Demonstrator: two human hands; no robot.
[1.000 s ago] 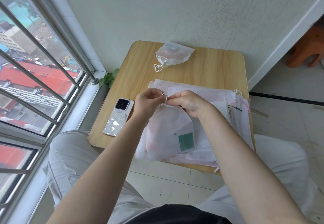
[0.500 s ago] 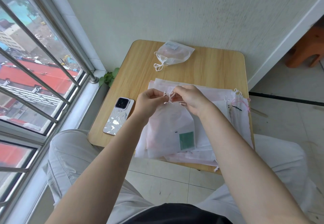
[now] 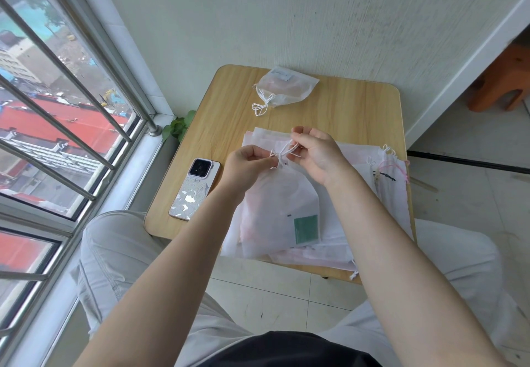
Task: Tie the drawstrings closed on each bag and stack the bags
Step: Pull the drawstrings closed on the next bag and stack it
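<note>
Sat at a small table (image 3: 358,114) set against the wall, bare wood beyond the pile (image 3: 358,194), phone (image 3: 195,191) near the left edge. Since a second before, lifted the right hand (image 3: 315,154) higher, drawing the cords (image 3: 282,153) out. Left hand (image 3: 249,165) and right each pinched cord at the cinched neck of a sheer white bag (image 3: 278,211) atop the pile. Tied bag (image 3: 286,87) lay at the far edge.

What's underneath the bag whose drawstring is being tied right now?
The bag being tied lies on a pile of flat white bags on the wooden table. The pile's edges show around it; how many bags lie beneath is covered.
</note>
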